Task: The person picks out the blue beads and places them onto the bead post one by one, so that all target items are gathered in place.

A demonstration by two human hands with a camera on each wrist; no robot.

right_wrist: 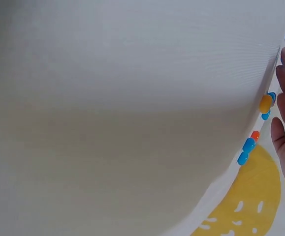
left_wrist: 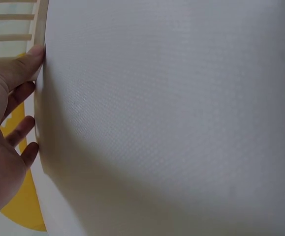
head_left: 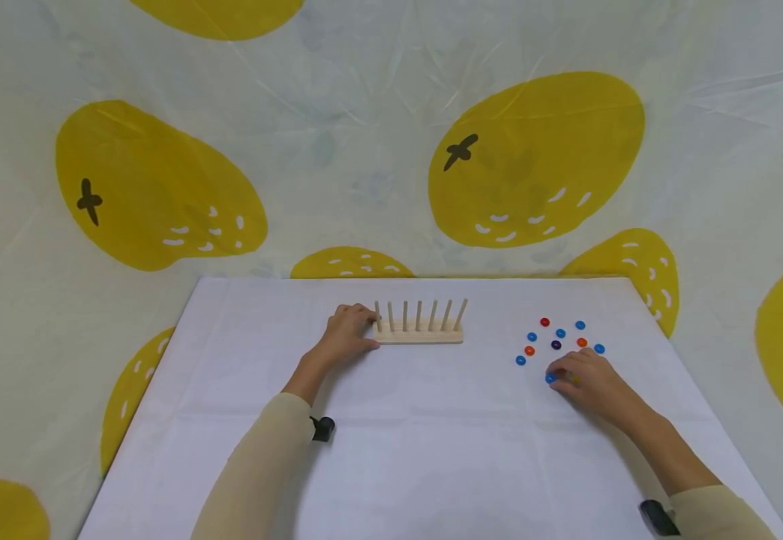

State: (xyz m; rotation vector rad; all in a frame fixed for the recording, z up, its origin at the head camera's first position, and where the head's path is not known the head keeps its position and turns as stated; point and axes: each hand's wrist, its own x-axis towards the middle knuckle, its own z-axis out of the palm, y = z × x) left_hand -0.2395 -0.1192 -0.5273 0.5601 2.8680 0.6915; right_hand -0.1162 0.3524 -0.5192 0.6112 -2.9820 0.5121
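Note:
A pale wooden peg rack (head_left: 418, 337), with several upright pegs in a row, stands near the back of the table. My left hand (head_left: 347, 332) holds its left end, thumb at the front edge and fingers behind. In the left wrist view the thumb (left_wrist: 35, 50) presses against the base. Over on the right, my right hand (head_left: 592, 381) pinches a blue ring bead (head_left: 550, 378) between thumb and index finger, low at the tabletop. A yellow bead (head_left: 574, 379) shows partly beneath that hand; the right wrist view has this yellow bead (right_wrist: 266, 104) beside the fingers.
Several ring beads lie scattered beyond the right hand, among them a red bead (head_left: 544, 322), a dark purple bead (head_left: 556, 345) and an orange bead (head_left: 582, 342). A white cloth (head_left: 391, 450) covers the table. Behind it hangs a fruit-patterned curtain (head_left: 351, 187).

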